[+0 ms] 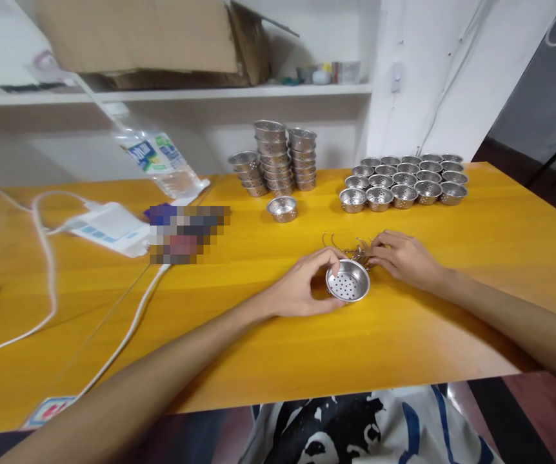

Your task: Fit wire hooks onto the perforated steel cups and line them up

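Observation:
My left hand [302,287] grips a small perforated metal strainer cup [348,281], tilted so its holed bottom faces me, just above the yellow table [404,335]. My right hand [404,258] lies beside it on the right, fingers pinched on a little pile of thin wire handles [350,247] that lies on the table behind the cup. A single strainer cup [282,209] stands alone further back.
Three stacks of strainer cups [278,158] stand at the back middle, and rows of several cups [406,180] at the back right. A plastic water bottle [155,154], a white power strip [108,225] and white cables [46,270] lie on the left. A cardboard box [152,38] sits on a shelf.

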Demonstrator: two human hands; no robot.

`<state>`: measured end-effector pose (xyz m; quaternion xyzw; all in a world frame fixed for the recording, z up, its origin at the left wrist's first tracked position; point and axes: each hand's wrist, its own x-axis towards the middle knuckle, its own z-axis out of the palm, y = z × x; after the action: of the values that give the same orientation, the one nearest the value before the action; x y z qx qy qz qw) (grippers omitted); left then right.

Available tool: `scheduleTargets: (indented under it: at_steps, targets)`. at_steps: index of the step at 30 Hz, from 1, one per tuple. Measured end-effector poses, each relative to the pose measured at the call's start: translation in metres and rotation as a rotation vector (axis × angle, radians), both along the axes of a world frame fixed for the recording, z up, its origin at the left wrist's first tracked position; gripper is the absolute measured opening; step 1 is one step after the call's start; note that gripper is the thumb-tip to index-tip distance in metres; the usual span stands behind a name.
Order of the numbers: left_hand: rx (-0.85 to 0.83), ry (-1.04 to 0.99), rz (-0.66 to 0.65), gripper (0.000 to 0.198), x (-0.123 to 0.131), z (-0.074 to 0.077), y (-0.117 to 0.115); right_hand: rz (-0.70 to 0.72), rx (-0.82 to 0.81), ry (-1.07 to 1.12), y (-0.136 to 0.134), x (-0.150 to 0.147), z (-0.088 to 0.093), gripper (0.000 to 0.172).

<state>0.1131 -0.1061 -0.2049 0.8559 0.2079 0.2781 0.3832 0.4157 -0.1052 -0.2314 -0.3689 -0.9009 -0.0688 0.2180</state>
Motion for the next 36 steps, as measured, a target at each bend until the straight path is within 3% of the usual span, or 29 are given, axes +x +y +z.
scheduleTargets:
  at_steps: [5, 11, 14, 18, 25, 31, 36]
  targets:
    - [-0.028, 0.031, 0.021, 0.058, 0.002, -0.002, -0.001, -0.016, 0.159, -0.114, 0.000, 0.002, 0.005, 0.028]
    - [-0.047, -0.010, 0.061, 0.066, 0.003, -0.005, 0.000, -0.166, 0.282, 0.105, -0.005, 0.008, 0.025, 0.032]
    - [-0.094, -0.052, 0.047, 0.070, 0.003, -0.009, 0.001, -0.121, 0.292, 0.160, -0.019, -0.001, 0.032, 0.032]
    - [-0.153, -0.059, 0.042, 0.076, 0.003, -0.015, 0.003, -0.064, 0.279, 0.055, -0.037, -0.022, 0.032, 0.034]
    - [-0.124, -0.043, 0.059, 0.068, 0.005, -0.015, 0.005, -0.024, 0.275, -0.082, -0.036, -0.026, 0.023, 0.037]
    - [-0.028, 0.043, 0.029, 0.049, 0.004, -0.009, 0.006, 0.056, 0.492, -0.089, -0.034, -0.026, 0.018, 0.025]
    - [-0.107, 0.016, 0.030, 0.054, 0.005, -0.009, 0.004, 0.096, 0.609, -0.026, -0.036, -0.031, 0.019, 0.017]
